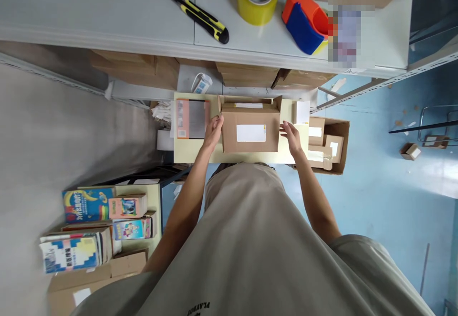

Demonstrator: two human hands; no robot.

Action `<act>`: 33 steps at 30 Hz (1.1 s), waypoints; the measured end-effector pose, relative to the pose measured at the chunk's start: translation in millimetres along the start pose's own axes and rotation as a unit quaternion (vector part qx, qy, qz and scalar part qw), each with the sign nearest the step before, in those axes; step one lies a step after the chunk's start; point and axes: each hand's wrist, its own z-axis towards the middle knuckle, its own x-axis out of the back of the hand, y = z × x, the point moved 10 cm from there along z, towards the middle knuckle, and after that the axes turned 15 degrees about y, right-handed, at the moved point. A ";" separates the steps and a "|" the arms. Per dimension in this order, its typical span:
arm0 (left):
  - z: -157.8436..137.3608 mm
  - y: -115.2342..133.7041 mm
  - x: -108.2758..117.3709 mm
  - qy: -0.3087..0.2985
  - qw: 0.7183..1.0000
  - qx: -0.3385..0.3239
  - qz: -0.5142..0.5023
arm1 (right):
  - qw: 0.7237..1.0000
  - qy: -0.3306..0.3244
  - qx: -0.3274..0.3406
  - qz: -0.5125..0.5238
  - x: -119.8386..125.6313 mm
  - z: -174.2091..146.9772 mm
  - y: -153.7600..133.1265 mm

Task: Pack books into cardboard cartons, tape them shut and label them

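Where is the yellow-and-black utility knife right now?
In the head view, the knife lies near the top, left of centre, on the pale grey shelf, left of the yellow tape roll.

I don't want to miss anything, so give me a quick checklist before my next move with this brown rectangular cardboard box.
1. Left hand at the brown rectangular cardboard box: ok, at its left edge.
2. Right hand touching it: cannot tell; fingers are close to the right side.
3. Far-side cardboard flaps folded in: not ok, they stick out.
4. White rectangular paper label uncovered: ok.
5. Black-and-yellow utility knife blade retracted: cannot tell.
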 end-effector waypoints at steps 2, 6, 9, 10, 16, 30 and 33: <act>-8.3 8.0 10.4 0.007 0.999 0.015 -0.030 | 1.000 0.010 0.026 0.007 8.5 -8.9 -13.0; -22.4 23.0 24.0 0.030 0.995 -0.010 -0.093 | 0.998 0.026 0.061 0.015 22.7 -23.8 -22.1; -26.9 13.3 22.8 0.056 0.994 0.004 -0.094 | 0.998 0.024 0.063 0.019 20.0 -27.0 -10.3; -27.6 6.4 21.0 0.065 0.994 0.018 -0.087 | 0.998 0.021 0.056 0.017 16.5 -26.5 -3.1; -39.2 -9.3 37.7 0.143 0.989 0.035 -0.027 | 0.997 0.055 0.044 -0.019 14.5 -23.0 14.8; -66.3 128.2 -41.3 -0.060 0.903 -0.332 0.268 | 0.883 -0.085 0.386 -0.252 -58.5 -15.9 -138.8; -86.0 128.5 -33.5 -0.065 0.901 -0.344 0.255 | 0.875 -0.083 0.382 -0.284 -61.7 10.9 -144.6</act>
